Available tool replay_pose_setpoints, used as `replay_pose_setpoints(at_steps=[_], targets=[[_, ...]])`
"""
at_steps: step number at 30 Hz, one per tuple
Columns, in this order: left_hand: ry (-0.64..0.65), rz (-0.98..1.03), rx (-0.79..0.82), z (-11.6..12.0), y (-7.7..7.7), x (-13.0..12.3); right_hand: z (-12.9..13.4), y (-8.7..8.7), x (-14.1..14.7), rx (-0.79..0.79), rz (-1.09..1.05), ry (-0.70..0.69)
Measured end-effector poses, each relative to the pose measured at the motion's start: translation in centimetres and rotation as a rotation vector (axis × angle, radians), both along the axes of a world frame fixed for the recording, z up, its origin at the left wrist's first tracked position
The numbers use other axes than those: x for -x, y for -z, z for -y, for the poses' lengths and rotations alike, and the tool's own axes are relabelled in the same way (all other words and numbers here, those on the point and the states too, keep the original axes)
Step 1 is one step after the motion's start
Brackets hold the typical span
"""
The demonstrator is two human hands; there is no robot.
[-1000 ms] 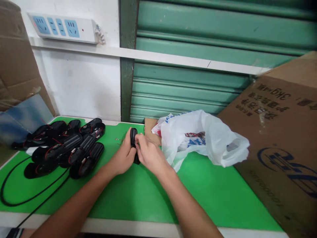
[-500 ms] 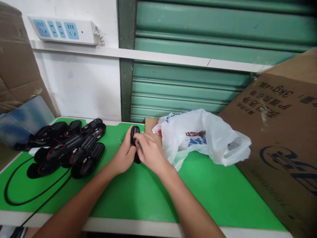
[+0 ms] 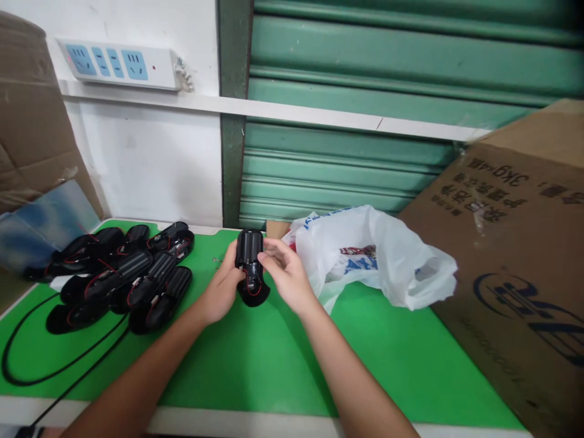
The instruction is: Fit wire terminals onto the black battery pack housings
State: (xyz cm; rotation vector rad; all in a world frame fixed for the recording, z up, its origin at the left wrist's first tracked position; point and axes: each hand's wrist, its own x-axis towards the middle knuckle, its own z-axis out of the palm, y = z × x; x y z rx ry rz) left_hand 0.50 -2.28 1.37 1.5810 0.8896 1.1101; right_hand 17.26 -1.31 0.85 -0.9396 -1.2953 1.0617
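Observation:
My left hand (image 3: 222, 286) is closed around the left side of a black plastic battery housing (image 3: 250, 248) with a ribbed upper part, a rounded lower end and a thin red wire. The housing is tilted up above the green tabletop, its ribbed face toward me. My right hand (image 3: 288, 274) is at its right edge, thumb and curled fingertips pinching there; some fingertips are hidden. Small metal pieces (image 3: 217, 261) show just left of my left hand. Several similar black housings with red wires (image 3: 123, 274) lie piled on the left.
A white plastic bag (image 3: 387, 261) lies right of my hands, before a big cardboard box (image 3: 497, 255). A black cable (image 3: 18, 383) loops over the green tabletop (image 3: 255, 365) at left. A power strip (image 3: 118, 64) is on the wall beside a green shutter (image 3: 347, 164).
The housing has turned from edge-on to show its ribbed face and red wire. My right hand has shifted from over it to its right edge. The view has tilted slightly.

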Motion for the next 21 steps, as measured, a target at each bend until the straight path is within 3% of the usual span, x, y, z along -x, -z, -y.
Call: replay_pose_setpoints(at_steps=[5,10,14,21], targets=[[-0.02,-0.045,-0.022,-0.29,0.28,0.39,0.15,-0.21,0.0,0.078,-0.127,-0.06],[-0.009,0.01,0.021,-0.18,-0.03,0.37,0.21,-0.2,-0.01,0.055,-0.15,-0.046],[0.008,0.068,0.05,-0.23,0.28,0.38,0.19,-0.04,0.25,-0.012,-0.108,-0.02],[0.016,0.076,-0.041,-0.29,0.45,0.41,0.72,0.31,0.58,-0.127,0.106,0.093]])
